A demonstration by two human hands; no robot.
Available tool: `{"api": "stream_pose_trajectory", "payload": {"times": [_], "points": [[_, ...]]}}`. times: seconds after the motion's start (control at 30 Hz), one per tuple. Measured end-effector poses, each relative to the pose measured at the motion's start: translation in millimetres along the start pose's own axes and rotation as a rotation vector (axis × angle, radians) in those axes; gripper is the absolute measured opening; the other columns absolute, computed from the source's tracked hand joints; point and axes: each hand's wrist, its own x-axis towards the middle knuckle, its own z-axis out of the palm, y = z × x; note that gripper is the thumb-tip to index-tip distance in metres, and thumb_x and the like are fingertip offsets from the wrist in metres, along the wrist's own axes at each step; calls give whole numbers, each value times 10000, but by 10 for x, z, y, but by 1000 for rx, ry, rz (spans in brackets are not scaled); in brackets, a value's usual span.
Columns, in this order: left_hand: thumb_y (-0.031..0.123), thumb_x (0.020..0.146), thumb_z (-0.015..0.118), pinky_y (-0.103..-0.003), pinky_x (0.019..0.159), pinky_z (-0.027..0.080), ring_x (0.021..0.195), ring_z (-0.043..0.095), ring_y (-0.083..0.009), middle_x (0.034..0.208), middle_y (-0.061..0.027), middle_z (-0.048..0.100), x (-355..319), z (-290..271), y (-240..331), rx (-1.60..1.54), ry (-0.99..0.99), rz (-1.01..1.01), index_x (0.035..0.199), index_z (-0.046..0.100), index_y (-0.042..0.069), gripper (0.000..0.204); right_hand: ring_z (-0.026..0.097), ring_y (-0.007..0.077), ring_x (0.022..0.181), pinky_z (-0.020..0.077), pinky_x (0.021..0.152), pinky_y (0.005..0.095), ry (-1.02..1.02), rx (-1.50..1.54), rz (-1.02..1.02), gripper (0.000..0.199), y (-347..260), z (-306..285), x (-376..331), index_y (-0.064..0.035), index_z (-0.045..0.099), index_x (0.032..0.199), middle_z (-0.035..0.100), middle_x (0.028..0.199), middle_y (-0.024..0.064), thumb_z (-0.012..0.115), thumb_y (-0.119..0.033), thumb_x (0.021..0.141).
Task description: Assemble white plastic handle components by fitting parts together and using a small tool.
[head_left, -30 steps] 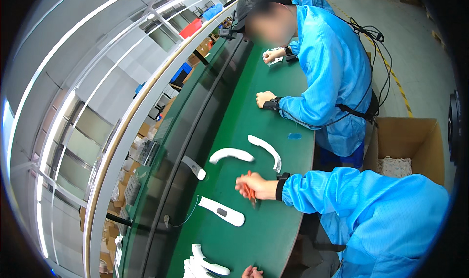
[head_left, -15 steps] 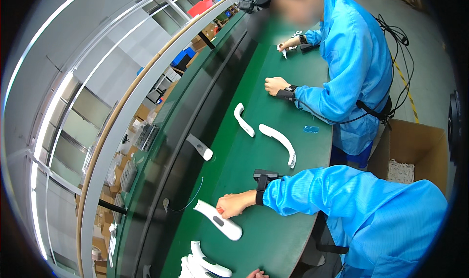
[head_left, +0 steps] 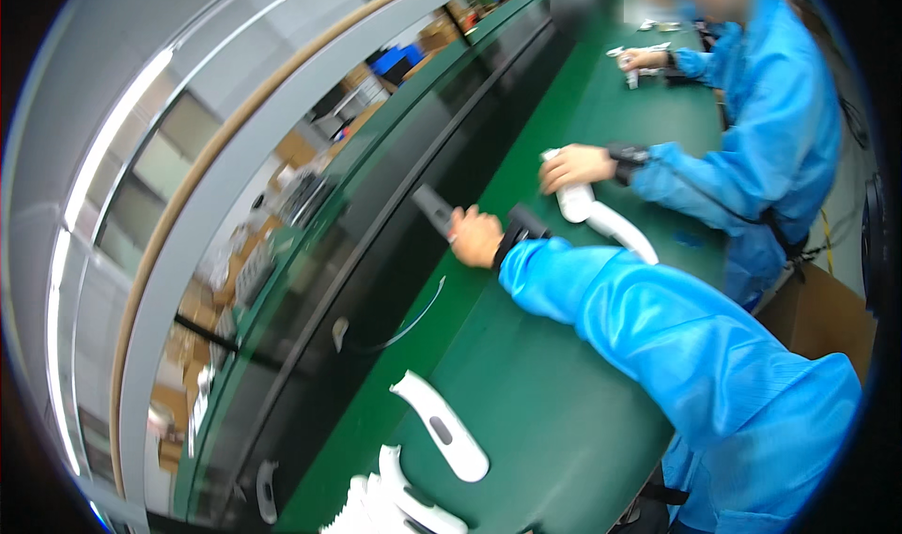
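My right hand [head_left: 477, 237] reaches across the green bench to a curved plastic shell [head_left: 434, 211], its fingers closed around the near end. The rest of that shell looks grey and dim at the dark strip; motion blurs the grip. Back on the bench, below my forearm, another white shell [head_left: 442, 428] with a grey oval slot lies untouched. Near the lower edge several white curved shells [head_left: 404, 496] are heaped together. My left hand is out of the picture.
A co-worker's hand [head_left: 581, 170] grips a white shell on the right, beside a curved white piece [head_left: 620, 232]. A thin wire [head_left: 423, 316] crosses toward the dark strip [head_left: 324, 323]. An open carton [head_left: 808, 313] stands past the bench edge.
My right hand has let go of the slotted shell and moved away to the one at the dark strip. My left fingers left the view. The co-worker's nearer hand took a shell.
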Motion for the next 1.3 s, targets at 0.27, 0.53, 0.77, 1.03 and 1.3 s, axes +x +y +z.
{"api": "stream_pose_trajectory", "payload": {"times": [0.27, 0.53, 0.77, 1.03, 1.3], "points": [[47, 902, 576, -228, 567, 454, 604, 561, -96, 703, -52, 619, 89, -41, 31, 84, -17, 24, 953, 653, -19, 114, 666, 319, 744, 542, 624, 427, 42, -125, -83, 242, 272, 409, 360, -68, 627, 914, 636, 845, 160, 649, -276, 792], [59, 909, 548, -253, 658, 482, 717, 602, -135, 850, -87, 637, 53, -156, -142, 99, -68, 3, 1061, 612, -24, 185, 663, 325, 790, 520, 682, 421, -245, 590, 217, 336, -150, -280, 123, -46, 620, 979, 670, 886, 177, 582, -345, 830], [82, 924, 558, -228, 626, 491, 681, 610, -92, 846, -83, 659, 144, -70, -140, -24, -38, 125, 1008, 634, -41, 167, 302, 40, 385, 259, 349, 200, -667, 1222, 263, 382, -371, -1593, -616, -108, 593, 941, 595, 633, 14, 477, -471, 934], [99, 923, 560, -234, 686, 497, 798, 619, -121, 980, -87, 619, 18, 33, -34, -133, -133, 163, 1198, 519, -8, 298, 299, 56, 372, 243, 332, 212, -980, 1244, 364, 471, 271, -2851, -1665, -83, 540, 1031, 624, 687, 151, 381, -521, 959], [66, 920, 503, -342, 904, 449, 1052, 560, -240, 1253, -163, 513, -141, -60, 23, -115, -112, 371, 1338, 380, -23, 445, 495, 41, 476, 343, 378, 183, -1510, 1124, 176, 572, 272, -2899, -2449, -42, 603, 1090, 652, 703, 93, 396, -556, 949]]}}
